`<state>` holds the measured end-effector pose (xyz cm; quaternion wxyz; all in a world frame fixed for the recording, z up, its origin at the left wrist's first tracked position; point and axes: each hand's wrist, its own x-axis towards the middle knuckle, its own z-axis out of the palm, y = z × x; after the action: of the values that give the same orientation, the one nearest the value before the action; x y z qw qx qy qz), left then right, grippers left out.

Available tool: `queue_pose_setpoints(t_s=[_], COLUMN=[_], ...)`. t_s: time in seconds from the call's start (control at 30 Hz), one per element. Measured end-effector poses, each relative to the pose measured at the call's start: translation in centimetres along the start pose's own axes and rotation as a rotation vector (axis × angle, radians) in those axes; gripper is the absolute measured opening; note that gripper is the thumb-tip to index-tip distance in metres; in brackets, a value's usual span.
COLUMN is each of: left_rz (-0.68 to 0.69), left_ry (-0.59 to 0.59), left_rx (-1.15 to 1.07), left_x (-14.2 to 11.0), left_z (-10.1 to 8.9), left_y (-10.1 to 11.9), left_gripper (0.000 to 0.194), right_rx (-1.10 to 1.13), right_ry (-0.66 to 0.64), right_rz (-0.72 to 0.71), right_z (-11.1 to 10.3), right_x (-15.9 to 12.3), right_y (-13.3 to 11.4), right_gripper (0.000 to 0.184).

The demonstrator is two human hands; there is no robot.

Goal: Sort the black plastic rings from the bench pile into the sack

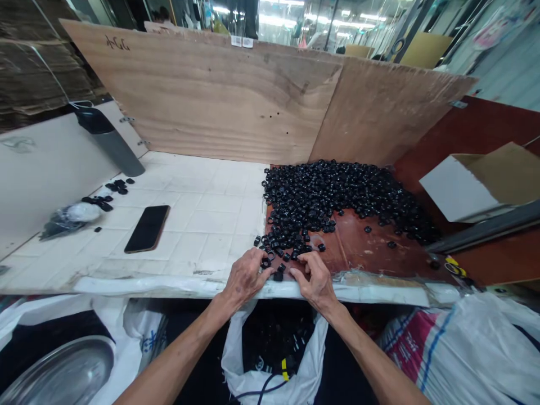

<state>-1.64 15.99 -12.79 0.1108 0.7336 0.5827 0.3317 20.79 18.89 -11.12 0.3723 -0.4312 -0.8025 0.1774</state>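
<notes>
Scuffed brown laminate bd (369, 242), heap of glossy black rings (324, 197), round, axes pointing every way; L hand (247, 275), R hand (314, 278) curled among rings, grip can't tell.

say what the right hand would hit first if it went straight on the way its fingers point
The right hand would most likely meet the loose small black rings first, just past its fingertips, though depth is hard to judge from this view.

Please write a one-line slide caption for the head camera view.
Left hand and right hand touch small black rings spread on a brown board beside white tiles.
</notes>
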Motion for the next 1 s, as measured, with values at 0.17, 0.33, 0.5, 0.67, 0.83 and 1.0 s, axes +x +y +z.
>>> queue_pose_setpoints(t_s=[0.17,0.33,0.5,0.67,0.83,1.0], left_rz=[0.017,0.090,0.077,0.103,0.098,0.079], left_ry=[-0.071,-0.074,-0.064,-0.106,-0.114,-0.128], left_rx=[-0.074,-0.121,-0.106,-0.111,-0.170,-0.247], left_x=[0.9,0.6,0.3,0.6,0.5,0.1], left_z=[-0.3,-0.9,-0.5,-1.1,-1.6,-1.7], left_y=[1.1,1.4,1.0,1.7,1.8,1.8], left_gripper=[0.023,0.033,0.031,0.016,0.018,0.019], right_rx=[0.044,0.008,0.029,0.094,0.183,0.276], right_ry=[-0.181,-0.238,-0.221,-0.261,-0.278,-0.210], right_rz=[-0.088,-0.105,-0.100,-0.149,-0.150,0.032], right_z=[0.9,1.4,0.9,0.5,0.4,0.3], right_x=[0.7,0.5,0.3,0.4,-0.4,-0.4], right_y=[-0.7,-0.5,-0.5,-1.5,-2.0,-1.7], right_gripper=[0.024,0.022,0.019,0.023,0.017,0.006])
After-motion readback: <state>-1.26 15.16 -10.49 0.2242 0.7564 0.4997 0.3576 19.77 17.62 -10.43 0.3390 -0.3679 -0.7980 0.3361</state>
